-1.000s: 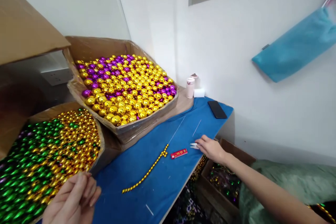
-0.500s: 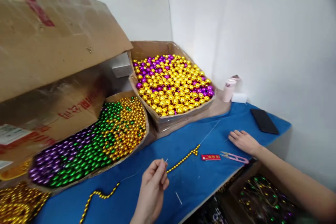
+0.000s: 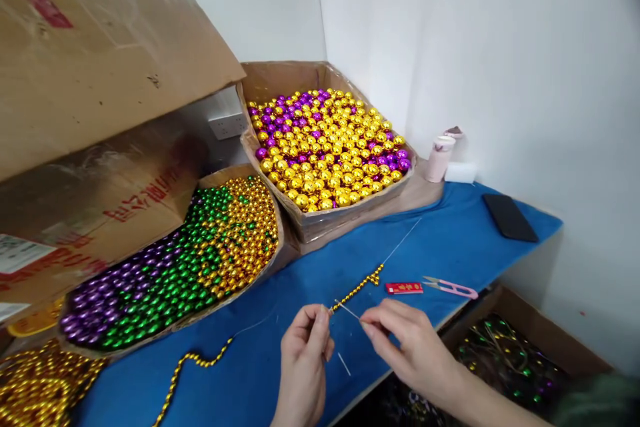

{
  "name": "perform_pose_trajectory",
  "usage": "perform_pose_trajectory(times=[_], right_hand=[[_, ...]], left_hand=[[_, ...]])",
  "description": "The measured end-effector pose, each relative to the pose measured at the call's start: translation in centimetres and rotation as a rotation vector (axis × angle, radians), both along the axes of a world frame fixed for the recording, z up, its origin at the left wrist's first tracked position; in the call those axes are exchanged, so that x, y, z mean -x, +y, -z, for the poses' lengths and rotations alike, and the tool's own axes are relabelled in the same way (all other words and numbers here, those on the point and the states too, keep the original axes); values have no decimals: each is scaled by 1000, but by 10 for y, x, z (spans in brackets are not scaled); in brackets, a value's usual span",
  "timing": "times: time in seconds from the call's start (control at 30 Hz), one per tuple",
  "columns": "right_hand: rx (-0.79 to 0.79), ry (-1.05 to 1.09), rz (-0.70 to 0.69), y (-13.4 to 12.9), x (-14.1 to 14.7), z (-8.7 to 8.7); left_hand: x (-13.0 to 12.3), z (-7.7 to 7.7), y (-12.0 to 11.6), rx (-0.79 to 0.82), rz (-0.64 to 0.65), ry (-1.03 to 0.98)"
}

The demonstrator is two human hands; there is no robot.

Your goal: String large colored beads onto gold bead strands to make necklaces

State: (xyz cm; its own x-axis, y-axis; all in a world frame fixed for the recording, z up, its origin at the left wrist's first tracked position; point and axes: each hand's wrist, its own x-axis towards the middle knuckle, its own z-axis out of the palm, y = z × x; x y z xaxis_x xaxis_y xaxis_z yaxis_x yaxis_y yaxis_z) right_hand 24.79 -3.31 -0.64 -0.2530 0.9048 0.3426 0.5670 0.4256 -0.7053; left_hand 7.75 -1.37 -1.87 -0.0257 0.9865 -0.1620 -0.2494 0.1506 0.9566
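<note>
My left hand (image 3: 306,350) is closed in a pinch at the near end of a short gold bead string (image 3: 357,290). Its fingertips hide exactly how that end is gripped. To its right, my right hand (image 3: 407,340) pinches a thin white thread (image 3: 350,311), which runs from its fingertips across to the beads by my left fingers. A fine clear line (image 3: 403,240) trails from the far end of the bead string over the blue cloth (image 3: 340,263). Another thin white piece (image 3: 345,364) lies on the cloth below my hands.
Pink-handled thread snips (image 3: 453,288) and a red packet (image 3: 404,288) lie beyond my right hand. A second gold bead strand (image 3: 183,363) lies at left. Cardboard boxes of large beads (image 3: 333,147) and smaller beads (image 3: 175,280) stand behind. A black phone-like slab (image 3: 510,217) rests at right.
My right hand has come from the far right of the cloth to beside my left hand and now pinches the white thread. My left hand has shifted slightly right, still pinching.
</note>
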Motion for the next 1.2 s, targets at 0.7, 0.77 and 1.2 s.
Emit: perform_pose_trajectory(times=[0.7, 0.77, 1.2], right_hand=[[34, 4, 5, -2, 8, 11], [36, 4, 4, -2, 8, 11], [55, -3, -14, -2, 8, 11]], left_hand=[[4, 3, -1, -25, 38, 26], [3, 3, -1, -23, 39, 27], [3, 1, -1, -8, 37, 39]])
